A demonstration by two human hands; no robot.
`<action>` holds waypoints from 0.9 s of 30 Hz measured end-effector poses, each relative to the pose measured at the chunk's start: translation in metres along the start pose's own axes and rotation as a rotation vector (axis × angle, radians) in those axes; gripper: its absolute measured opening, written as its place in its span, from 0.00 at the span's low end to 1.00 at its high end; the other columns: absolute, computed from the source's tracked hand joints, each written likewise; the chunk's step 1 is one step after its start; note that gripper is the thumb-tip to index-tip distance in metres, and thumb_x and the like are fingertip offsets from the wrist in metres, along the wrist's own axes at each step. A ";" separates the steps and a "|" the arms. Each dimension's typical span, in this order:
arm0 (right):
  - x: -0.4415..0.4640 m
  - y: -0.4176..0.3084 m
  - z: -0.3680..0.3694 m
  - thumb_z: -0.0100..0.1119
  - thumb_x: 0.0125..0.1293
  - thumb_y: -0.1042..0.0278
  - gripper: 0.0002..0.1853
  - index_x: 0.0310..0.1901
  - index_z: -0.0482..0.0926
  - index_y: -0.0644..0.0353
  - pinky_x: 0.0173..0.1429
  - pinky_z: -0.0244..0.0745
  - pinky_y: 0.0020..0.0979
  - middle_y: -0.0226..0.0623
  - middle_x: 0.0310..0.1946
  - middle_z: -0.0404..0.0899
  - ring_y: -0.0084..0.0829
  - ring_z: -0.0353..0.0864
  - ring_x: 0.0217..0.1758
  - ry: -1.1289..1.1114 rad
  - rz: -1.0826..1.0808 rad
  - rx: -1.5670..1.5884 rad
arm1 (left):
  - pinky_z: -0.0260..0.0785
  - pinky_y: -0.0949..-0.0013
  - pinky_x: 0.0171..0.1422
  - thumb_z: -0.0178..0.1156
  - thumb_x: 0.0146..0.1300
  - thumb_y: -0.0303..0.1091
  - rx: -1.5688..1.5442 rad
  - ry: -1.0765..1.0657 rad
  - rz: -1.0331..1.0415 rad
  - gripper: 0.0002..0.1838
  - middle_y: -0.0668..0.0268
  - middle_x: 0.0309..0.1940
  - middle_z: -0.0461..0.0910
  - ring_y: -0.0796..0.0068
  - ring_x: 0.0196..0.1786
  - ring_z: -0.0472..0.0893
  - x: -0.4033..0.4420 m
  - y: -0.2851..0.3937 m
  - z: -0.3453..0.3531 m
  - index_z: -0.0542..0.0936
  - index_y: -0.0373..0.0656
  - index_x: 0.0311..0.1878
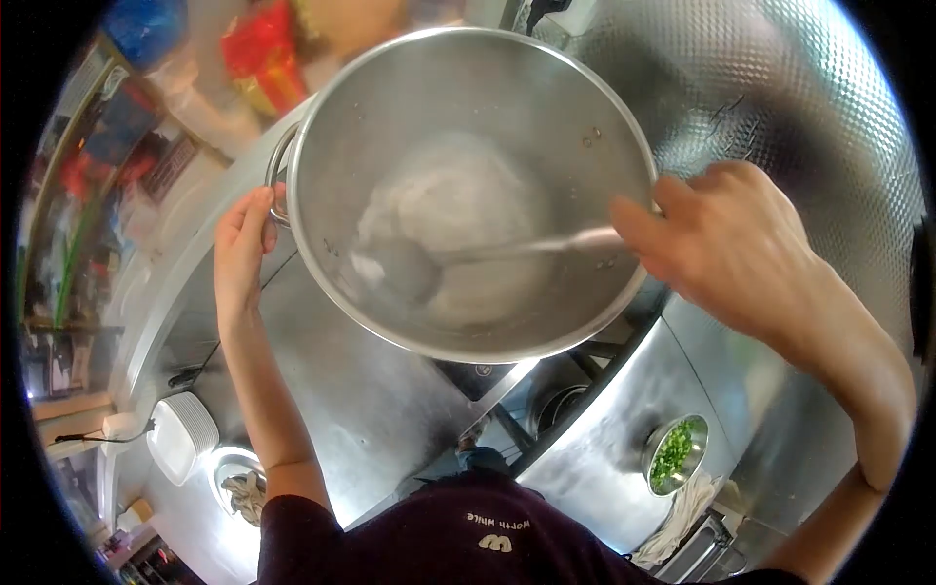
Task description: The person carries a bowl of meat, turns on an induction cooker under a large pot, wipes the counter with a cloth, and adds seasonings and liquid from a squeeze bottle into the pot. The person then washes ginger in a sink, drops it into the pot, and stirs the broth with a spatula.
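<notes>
A large steel pot (409, 102) stands in front of me, with a pale whitish substance (463, 190) at its bottom. I cannot tell if that is powder or liquid. My left hand (242, 239) has its fingers closed around the pot's left loop handle (278, 161). At the right rim, my right hand (717, 249) grips the handle of a ladle (405, 271). The ladle reaches across the pot, and its round bowl lies in the lower left part, against the whitish substance. Motion blurs my right fingers and the ladle a little.
On the steel counter at lower right stands a bowl of chopped greens (673, 453), beside a pale cloth (682, 522). Stacked white trays (183, 437) and a dish with a crumpled cloth (244, 492) are at lower left. Shelves (73, 253) line the far left.
</notes>
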State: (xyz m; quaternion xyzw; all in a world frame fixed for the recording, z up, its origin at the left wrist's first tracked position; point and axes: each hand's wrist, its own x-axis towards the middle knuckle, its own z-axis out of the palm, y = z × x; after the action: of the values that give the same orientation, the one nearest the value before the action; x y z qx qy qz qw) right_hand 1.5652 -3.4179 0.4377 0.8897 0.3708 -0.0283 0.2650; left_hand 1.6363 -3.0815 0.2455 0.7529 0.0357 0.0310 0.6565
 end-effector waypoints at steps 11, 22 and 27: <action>0.041 -0.012 0.043 0.56 0.47 0.69 0.10 0.33 0.74 0.61 0.20 0.62 0.23 0.28 0.17 0.66 0.23 0.70 0.20 0.241 -0.182 -0.211 | 0.44 0.82 0.24 0.51 0.63 0.43 -0.041 -0.031 -0.004 0.16 0.79 0.15 0.62 0.90 0.20 0.57 0.003 -0.008 -0.004 0.79 0.40 0.41; 0.112 0.010 0.081 0.52 0.51 0.66 0.14 0.40 0.75 0.60 0.22 0.66 0.29 0.32 0.19 0.69 0.28 0.70 0.21 0.222 -0.162 -0.774 | 0.44 0.82 0.25 0.51 0.64 0.42 -0.043 -0.015 -0.008 0.16 0.79 0.15 0.60 0.89 0.20 0.57 0.002 -0.005 -0.002 0.79 0.40 0.42; 0.100 0.012 0.086 0.54 0.49 0.69 0.07 0.30 0.80 0.56 0.28 0.71 0.28 0.31 0.21 0.75 0.30 0.78 0.28 -0.166 -0.099 -0.481 | 0.45 0.82 0.25 0.50 0.64 0.42 -0.020 -0.020 -0.001 0.16 0.79 0.15 0.60 0.89 0.20 0.56 0.001 -0.003 -0.002 0.79 0.39 0.42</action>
State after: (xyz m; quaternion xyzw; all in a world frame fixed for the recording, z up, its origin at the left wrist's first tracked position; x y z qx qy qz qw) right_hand 1.6582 -3.4020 0.3447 0.7763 0.3870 -0.0251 0.4969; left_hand 1.6372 -3.0787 0.2430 0.7464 0.0289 0.0234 0.6645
